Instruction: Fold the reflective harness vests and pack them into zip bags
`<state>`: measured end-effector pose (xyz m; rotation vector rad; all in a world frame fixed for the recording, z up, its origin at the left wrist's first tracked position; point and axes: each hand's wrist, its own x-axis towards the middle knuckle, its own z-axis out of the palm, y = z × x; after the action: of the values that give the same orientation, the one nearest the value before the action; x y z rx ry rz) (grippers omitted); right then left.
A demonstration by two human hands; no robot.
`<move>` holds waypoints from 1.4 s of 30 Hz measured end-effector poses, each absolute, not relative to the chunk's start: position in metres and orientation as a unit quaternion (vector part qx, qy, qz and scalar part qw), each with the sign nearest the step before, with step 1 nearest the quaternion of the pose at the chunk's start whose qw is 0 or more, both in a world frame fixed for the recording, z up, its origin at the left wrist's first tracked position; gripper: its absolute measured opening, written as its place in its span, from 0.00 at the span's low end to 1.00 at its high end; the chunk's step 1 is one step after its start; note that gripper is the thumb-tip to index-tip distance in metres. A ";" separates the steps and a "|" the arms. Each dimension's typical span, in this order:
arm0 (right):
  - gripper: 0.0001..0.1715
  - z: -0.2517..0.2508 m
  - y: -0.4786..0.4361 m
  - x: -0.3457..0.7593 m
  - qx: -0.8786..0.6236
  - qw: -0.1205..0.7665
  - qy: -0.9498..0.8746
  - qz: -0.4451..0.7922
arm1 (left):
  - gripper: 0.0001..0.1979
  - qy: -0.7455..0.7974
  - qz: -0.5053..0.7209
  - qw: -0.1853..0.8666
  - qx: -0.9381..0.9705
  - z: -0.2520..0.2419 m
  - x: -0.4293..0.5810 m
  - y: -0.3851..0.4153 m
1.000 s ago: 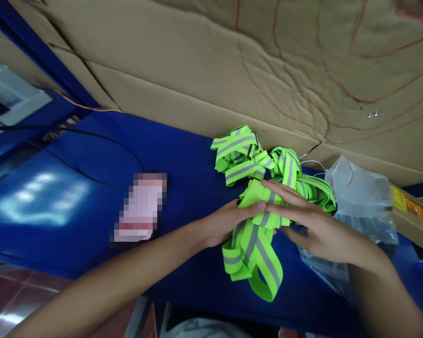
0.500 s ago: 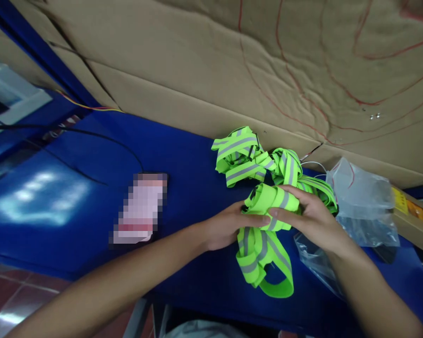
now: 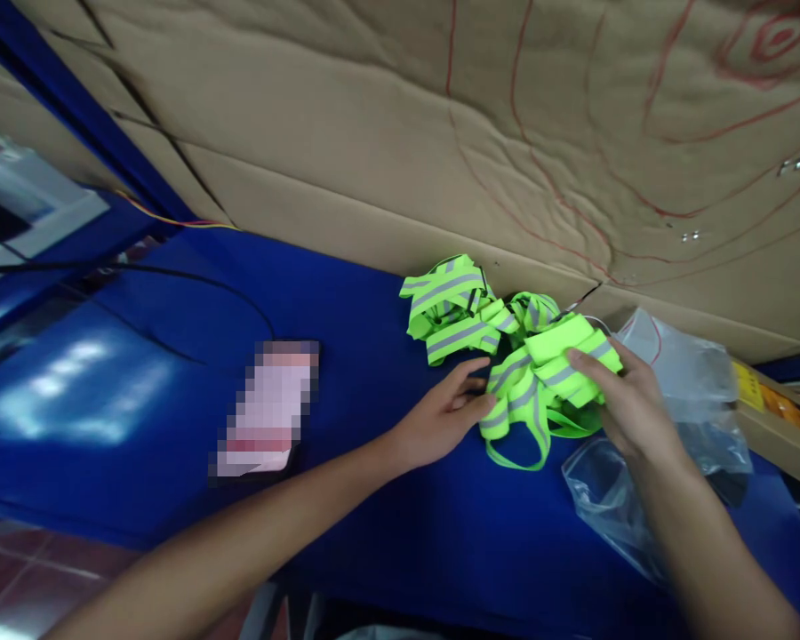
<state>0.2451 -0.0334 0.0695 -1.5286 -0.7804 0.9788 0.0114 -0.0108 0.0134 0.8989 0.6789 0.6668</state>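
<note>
My right hand grips a bundle of neon-yellow reflective straps with grey stripes, thumb on top and fingers hidden behind it. A loop of the strap hangs toward the table's front. At the bundle's left edge is my left hand, its fingers and thumb apart; the thumb tip is close to the strap, and I cannot tell if it touches. Behind, a second heap of reflective straps with black buckles lies against the cardboard. More of the same strap shows just behind the held bundle, partly covered by it.
A phone with a blurred screen and a black cable lie at left on the blue table. Clear plastic bags and a box are at right. A cardboard wall stands behind.
The rolled bundle has moved from between both hands to the back right and looks looser. My left hand has let go of it and its fingers have spread; my right hand still grips it.
</note>
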 end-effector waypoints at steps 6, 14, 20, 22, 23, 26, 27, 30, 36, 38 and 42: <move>0.26 0.037 -0.065 0.266 -0.645 0.616 -0.321 0.319 | 0.26 0.295 0.256 0.663 0.639 0.012 0.008 -0.022; 0.27 0.011 -0.076 0.273 -0.647 0.634 -0.339 0.254 | 0.09 0.269 0.385 0.317 0.824 0.008 0.006 -0.025; 0.29 0.031 -0.075 0.265 -0.592 0.692 -0.254 0.326 | 0.16 0.305 0.484 0.151 0.806 0.017 -0.008 -0.016; 0.29 0.036 -0.075 0.264 -0.587 0.693 -0.244 0.340 | 0.16 0.329 0.493 0.132 0.794 0.021 -0.012 -0.011; 0.29 0.037 -0.076 0.264 -0.586 0.694 -0.240 0.343 | 0.16 0.342 0.493 0.127 0.790 0.022 -0.014 -0.009; 0.30 0.039 -0.078 0.265 -0.586 0.699 -0.228 0.342 | 0.15 0.364 0.495 0.137 0.777 0.020 -0.014 -0.005; 0.30 0.039 -0.078 0.265 -0.586 0.700 -0.225 0.341 | 0.16 0.363 0.497 0.156 0.772 0.018 -0.013 -0.004; 0.30 0.040 -0.079 0.265 -0.584 0.703 -0.225 0.338 | 0.26 0.333 0.467 0.245 0.781 0.010 -0.011 -0.001; 0.29 0.035 -0.078 0.270 -0.579 0.708 -0.242 0.324 | 0.39 0.253 0.295 0.379 0.839 0.010 -0.007 -0.003; 0.28 0.033 -0.078 0.271 -0.580 0.699 -0.255 0.332 | 0.49 0.239 0.268 0.414 0.836 0.014 -0.007 -0.009; 0.26 0.030 -0.081 0.271 -0.587 0.674 -0.277 0.354 | 0.51 0.224 0.319 0.379 0.839 0.018 -0.006 -0.019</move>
<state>0.2709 -0.0810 0.0301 -1.3200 -0.6237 0.7964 -0.0063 -0.0186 0.0180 2.1445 0.5720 0.8158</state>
